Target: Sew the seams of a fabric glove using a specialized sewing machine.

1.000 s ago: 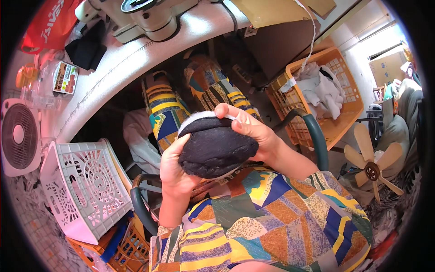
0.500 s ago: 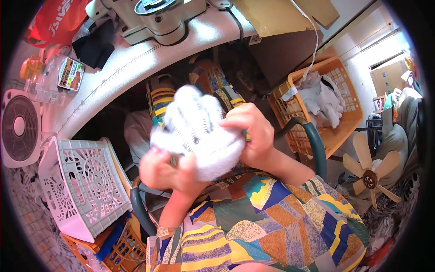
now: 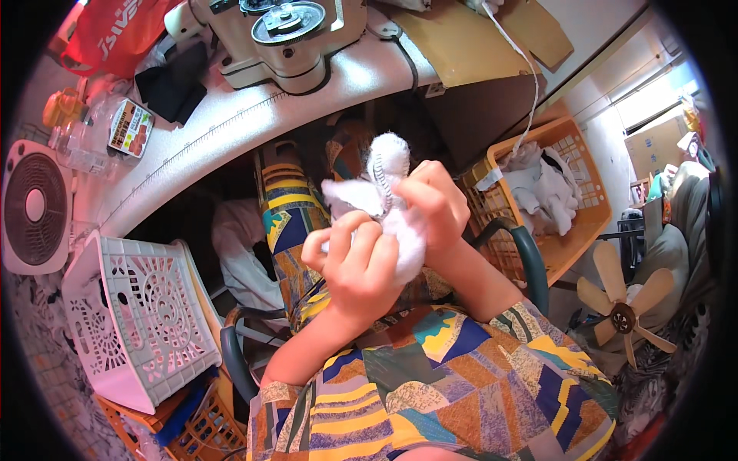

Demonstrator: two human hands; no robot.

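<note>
Both hands hold a white fluffy sewn fabric piece (image 3: 393, 157) above my lap. Dark stitches run along its seam, and a rounded end sticks up above my fingers. What it is exactly I cannot tell. My left hand (image 3: 357, 257) is closed round its lower left side, fingers curled. On the right side of the piece, my right hand (image 3: 434, 203) grips it with bent fingers, the thumb lying near the stitched seam. Part of the piece is hidden behind my hands.
A sewing machine (image 3: 288, 50) stands on the white table (image 3: 231, 115). To the right, an orange basket (image 3: 596, 207) holds white cloth pieces, above a fan (image 3: 621, 315). At left are a box fan (image 3: 34, 206) and a white plastic basket (image 3: 157, 307). Chair armrests (image 3: 534, 269) flank me.
The white piece has been turned and bunched up, its stitched side now narrower. My left hand has moved right and up, closer to my right hand. The view has shifted slightly.
</note>
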